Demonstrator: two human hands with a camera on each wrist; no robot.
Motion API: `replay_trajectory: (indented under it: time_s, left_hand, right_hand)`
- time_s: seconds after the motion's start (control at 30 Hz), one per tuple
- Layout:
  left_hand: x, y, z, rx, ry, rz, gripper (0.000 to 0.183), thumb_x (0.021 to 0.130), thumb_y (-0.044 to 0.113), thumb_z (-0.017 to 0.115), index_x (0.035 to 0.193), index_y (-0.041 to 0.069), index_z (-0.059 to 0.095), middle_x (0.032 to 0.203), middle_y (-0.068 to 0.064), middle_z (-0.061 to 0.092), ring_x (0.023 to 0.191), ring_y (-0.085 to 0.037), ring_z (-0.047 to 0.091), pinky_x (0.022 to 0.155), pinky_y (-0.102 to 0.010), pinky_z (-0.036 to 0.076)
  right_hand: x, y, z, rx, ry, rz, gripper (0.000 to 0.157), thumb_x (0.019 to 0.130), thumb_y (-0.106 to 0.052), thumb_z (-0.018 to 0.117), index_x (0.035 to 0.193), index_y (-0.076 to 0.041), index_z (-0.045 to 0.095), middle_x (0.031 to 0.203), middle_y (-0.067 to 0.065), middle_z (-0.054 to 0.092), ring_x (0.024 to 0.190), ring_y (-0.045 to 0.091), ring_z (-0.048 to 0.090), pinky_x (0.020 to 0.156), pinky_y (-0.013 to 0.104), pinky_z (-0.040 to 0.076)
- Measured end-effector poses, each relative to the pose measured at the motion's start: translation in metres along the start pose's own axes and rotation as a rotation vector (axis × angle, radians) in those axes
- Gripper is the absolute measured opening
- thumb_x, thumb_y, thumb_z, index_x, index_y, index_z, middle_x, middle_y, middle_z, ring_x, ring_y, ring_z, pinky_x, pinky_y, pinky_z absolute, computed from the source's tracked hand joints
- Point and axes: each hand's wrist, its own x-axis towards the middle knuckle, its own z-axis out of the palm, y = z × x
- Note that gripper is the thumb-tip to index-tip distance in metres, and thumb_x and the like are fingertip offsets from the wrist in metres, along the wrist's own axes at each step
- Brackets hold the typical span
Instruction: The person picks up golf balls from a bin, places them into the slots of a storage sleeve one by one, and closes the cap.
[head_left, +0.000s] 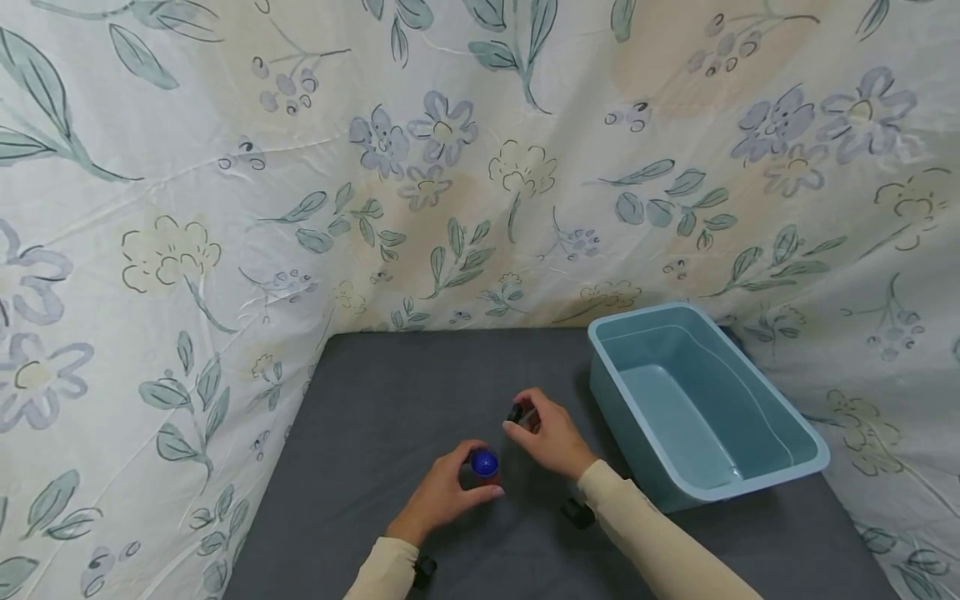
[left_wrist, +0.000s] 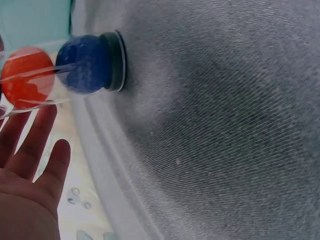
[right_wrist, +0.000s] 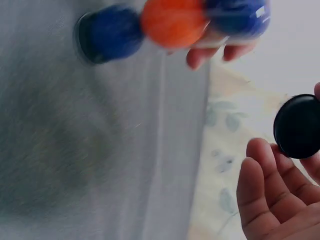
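Observation:
A clear tube [left_wrist: 59, 70] stands on the dark cloth with balls stacked inside it. Through its wall show a lower blue ball [right_wrist: 116, 32], an orange ball [right_wrist: 172, 22] and an upper blue ball [right_wrist: 237, 17]. A dark cap [left_wrist: 117, 61] closes the bottom end; the top blue ball shows from above in the head view. My left hand [head_left: 442, 493] grips the tube near its upper end, thumb and fingers on opposite sides. To the right and a little farther back, my right hand [head_left: 553, 437] pinches a round black lid [right_wrist: 298, 126], held apart from the tube.
A light blue plastic bin [head_left: 633, 400] stands right of my right hand, with no contents visible. Dark grey cloth [head_left: 420, 375] covers the table. Floral fabric [head_left: 450, 192] hangs behind and at both sides. Each wrist carries a small black device [head_left: 424, 572].

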Motion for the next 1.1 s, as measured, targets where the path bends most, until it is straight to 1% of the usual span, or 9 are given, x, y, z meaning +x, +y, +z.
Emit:
replay_trajectory:
  time_s: [0.1,0.2,0.33,0.47,0.63,0.73,0.8,0.93,1.1]
  left_hand:
    - [0.0,0.003,-0.005,-0.024,0.026,0.028,0.053,0.09,0.048,0.064,0.133,0.021,0.049,0.123,0.008,0.062,0.112,-0.009,0.06,0.097,-0.046,0.05]
    - [0.0,0.005,-0.009,-0.043,0.052,0.054,0.04,0.099,0.039,0.054,0.133,0.02,0.051,0.127,0.004,0.061,0.116,-0.013,0.06,0.098,-0.047,0.049]
    - [-0.001,0.006,-0.013,-0.05,0.093,0.042,0.029,0.104,0.035,0.044,0.132,0.029,0.051,0.129,0.008,0.06,0.118,-0.012,0.059,0.096,-0.044,0.05]
    - [-0.002,0.006,-0.015,-0.06,0.129,0.019,0.026,0.104,0.038,0.041,0.127,0.038,0.052,0.125,0.015,0.06,0.113,-0.007,0.06,0.094,-0.04,0.052]
    - [-0.003,0.004,-0.016,-0.057,0.131,0.042,0.024,0.105,0.038,0.04,0.125,0.04,0.053,0.121,0.017,0.061,0.11,-0.004,0.061,0.092,-0.036,0.053]
    - [-0.003,0.003,-0.016,-0.032,0.126,0.068,0.025,0.105,0.038,0.039,0.125,0.039,0.054,0.122,0.016,0.062,0.111,-0.004,0.061,0.092,-0.036,0.053]
    - [-0.003,0.003,-0.016,-0.021,0.126,0.083,0.026,0.105,0.038,0.04,0.126,0.037,0.055,0.123,0.015,0.062,0.113,-0.005,0.061,0.093,-0.036,0.053]
    - [-0.004,0.003,-0.016,-0.007,0.139,0.122,0.029,0.105,0.034,0.039,0.126,0.03,0.059,0.122,0.01,0.065,0.113,-0.008,0.062,0.096,-0.038,0.052]
    - [-0.005,0.002,-0.016,-0.011,0.126,0.146,0.029,0.106,0.031,0.038,0.125,0.029,0.06,0.12,0.009,0.066,0.11,-0.007,0.063,0.094,-0.036,0.053]
  right_hand:
    - [-0.004,-0.014,-0.003,0.02,0.015,-0.047,0.033,0.087,-0.042,0.071,0.111,-0.028,0.053,0.095,-0.001,0.064,0.073,0.006,0.06,0.063,0.023,0.052]
    - [-0.009,-0.025,-0.003,0.01,0.017,-0.124,0.029,0.087,-0.038,0.071,0.108,-0.027,0.054,0.091,-0.006,0.063,0.072,0.006,0.061,0.063,0.023,0.053]
    - [-0.016,-0.032,0.002,-0.054,0.018,-0.258,0.024,0.089,-0.039,0.069,0.104,-0.023,0.057,0.09,-0.012,0.061,0.074,0.011,0.063,0.064,0.026,0.054]
    - [-0.022,-0.031,0.011,-0.124,0.003,-0.325,0.025,0.091,-0.043,0.065,0.106,-0.024,0.059,0.095,-0.013,0.06,0.079,0.012,0.064,0.066,0.028,0.054]
    - [-0.03,-0.027,0.023,-0.202,0.017,-0.367,0.031,0.09,-0.044,0.065,0.113,-0.023,0.062,0.098,-0.013,0.062,0.083,0.005,0.061,0.07,0.025,0.054]
    - [-0.035,-0.022,0.03,-0.282,0.046,-0.452,0.035,0.089,-0.041,0.068,0.117,-0.021,0.063,0.106,-0.009,0.066,0.092,0.004,0.062,0.078,0.025,0.055]
    - [-0.037,-0.019,0.033,-0.311,0.06,-0.513,0.036,0.088,-0.038,0.07,0.119,-0.019,0.064,0.114,-0.005,0.067,0.098,0.007,0.065,0.082,0.028,0.056]
    - [-0.04,-0.015,0.039,-0.295,0.072,-0.588,0.038,0.088,-0.033,0.072,0.122,-0.018,0.065,0.123,-0.001,0.065,0.107,0.011,0.065,0.086,0.03,0.056]
    - [-0.044,-0.01,0.045,-0.261,0.093,-0.634,0.041,0.088,-0.032,0.072,0.125,-0.017,0.064,0.127,0.001,0.063,0.11,0.012,0.064,0.087,0.029,0.055]
